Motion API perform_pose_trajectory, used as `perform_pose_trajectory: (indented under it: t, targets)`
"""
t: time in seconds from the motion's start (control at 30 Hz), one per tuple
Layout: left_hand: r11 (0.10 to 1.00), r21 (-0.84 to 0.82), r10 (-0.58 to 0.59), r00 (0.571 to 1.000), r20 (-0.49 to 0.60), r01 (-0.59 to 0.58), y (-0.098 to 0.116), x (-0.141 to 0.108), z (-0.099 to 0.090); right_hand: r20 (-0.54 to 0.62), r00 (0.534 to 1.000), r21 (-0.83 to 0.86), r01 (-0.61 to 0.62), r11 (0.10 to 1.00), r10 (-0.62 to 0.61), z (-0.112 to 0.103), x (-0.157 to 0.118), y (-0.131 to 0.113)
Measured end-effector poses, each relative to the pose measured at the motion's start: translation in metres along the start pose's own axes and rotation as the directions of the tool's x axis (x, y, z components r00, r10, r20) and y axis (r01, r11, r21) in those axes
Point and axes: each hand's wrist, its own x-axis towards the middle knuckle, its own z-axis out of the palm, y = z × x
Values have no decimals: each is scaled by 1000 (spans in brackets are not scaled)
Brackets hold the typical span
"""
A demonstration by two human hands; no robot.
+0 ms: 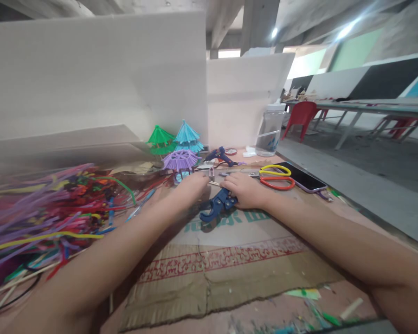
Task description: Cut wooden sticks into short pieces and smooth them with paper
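My left hand (194, 188) reaches forward over the cardboard with its fingers curled, beside a small model pavilion with a purple roof (181, 160). What its fingertips pinch, if anything, is too small to make out; a short thin pale stick (214, 183) shows between my two hands. My right hand (244, 189) is closed around a dark blue hand tool (218, 204), whose curved handle points back toward me; its working end is hidden. Two more roofed models, one green (160, 140) and one light blue (187, 138), stand just behind.
Scissors with yellow and red handles (277, 177) lie right of my right hand, next to a phone (301, 177). Behind are a glue gun (221, 157) and a water bottle (269, 130). Colourful pipe cleaners (55, 208) pile at left. Cardboard (229, 278) covers the table.
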Motion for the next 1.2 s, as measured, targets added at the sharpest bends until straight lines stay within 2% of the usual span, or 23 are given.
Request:
perform_pose_trajectory:
  t: [0.2, 0.47, 0.67, 0.8, 0.93, 1.07, 1.2]
  targets:
    - [997, 54, -67, 995, 73, 63, -5, 13, 9, 9, 1000, 25, -12, 1000, 12, 1, 1, 0]
    - [997, 80, 3, 997, 84, -9, -6, 7, 9, 15, 1000, 28, -24, 999, 23, 2, 2, -1]
    - [999, 50, 19, 998, 60, -22, -6, 3, -1, 18, 1000, 12, -12, 1000, 12, 0, 1, -1]
    - [1000, -12, -18, 1000, -8, 18, -7, -12, -9, 6, 1000, 13, -9, 1000, 9, 1, 1, -1]
    - [989, -114, -103, 990, -99, 92, -8, -39, -17, 5, 1000, 22, -24, 999, 23, 1, 1, -1]
    - [959, -257, -156, 980, -121, 121, -4, -64, -27, 14, 999, 38, -30, 999, 30, -1, 0, -1]
    - [895, -431, -195, 970, -143, 117, 4, -75, -40, 16, 999, 66, -33, 997, 32, 0, -1, 1]
